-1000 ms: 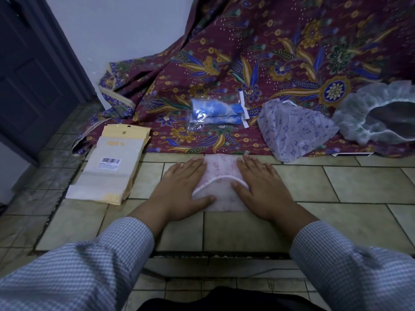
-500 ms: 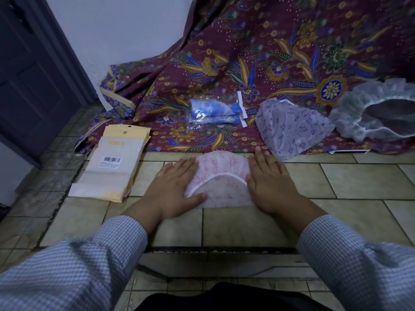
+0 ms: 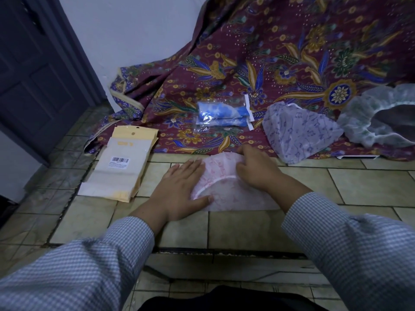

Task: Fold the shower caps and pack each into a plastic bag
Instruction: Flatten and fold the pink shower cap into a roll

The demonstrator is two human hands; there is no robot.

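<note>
A pink patterned shower cap (image 3: 226,194) lies flattened on the tiled floor in front of me. My left hand (image 3: 179,187) presses flat on its left side, thumb across the elastic edge. My right hand (image 3: 256,169) has its fingers curled on the cap's far right edge and pinches the material there. A packed blue shower cap in a clear plastic bag (image 3: 221,115) lies on the patterned cloth beyond. A purple shower cap (image 3: 298,133) sits folded to the right, and a pale open shower cap (image 3: 377,117) lies at the far right.
A stack of yellow-backed plastic bags (image 3: 123,167) with a barcode label lies on the tiles to the left. The maroon floral cloth (image 3: 280,52) covers the back and rises up the wall. A dark door (image 3: 33,75) stands at the far left.
My right hand has moved from lying flat on the cap's right side up to its far edge, and its fingers have curled onto the material. My left hand has stayed pressing the left side.
</note>
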